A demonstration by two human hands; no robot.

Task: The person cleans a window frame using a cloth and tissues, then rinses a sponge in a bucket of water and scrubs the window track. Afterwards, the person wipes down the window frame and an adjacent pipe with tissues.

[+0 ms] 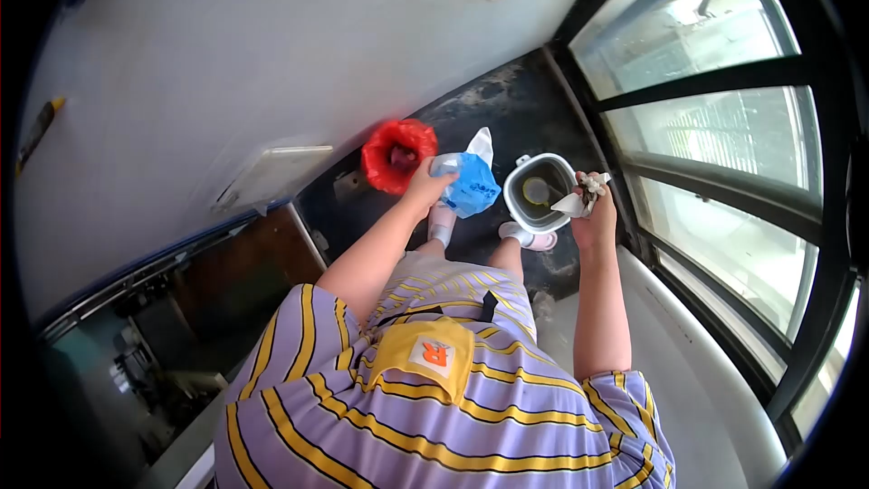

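My left hand (429,186) is closed on a blue tissue pack (472,186), and a white tissue (482,144) sticks up from its far end. In my right hand (595,218) is a crumpled tissue (588,192) with dark marks on it, gripped in the fingers. Just left of that hand stands a white-rimmed bucket (517,215) with a yellowish round shape inside. A bin lined with a red plastic bag (379,174) is beyond my left hand, and something dark red shows in its opening.
Dark flooring (489,95) runs under the bucket and my feet. A pale wall (226,54) rises on the left, with a whitish panel (276,172) low on it. Black-framed windows (697,118) line the right side. A white curved surface (674,344) lies below them.
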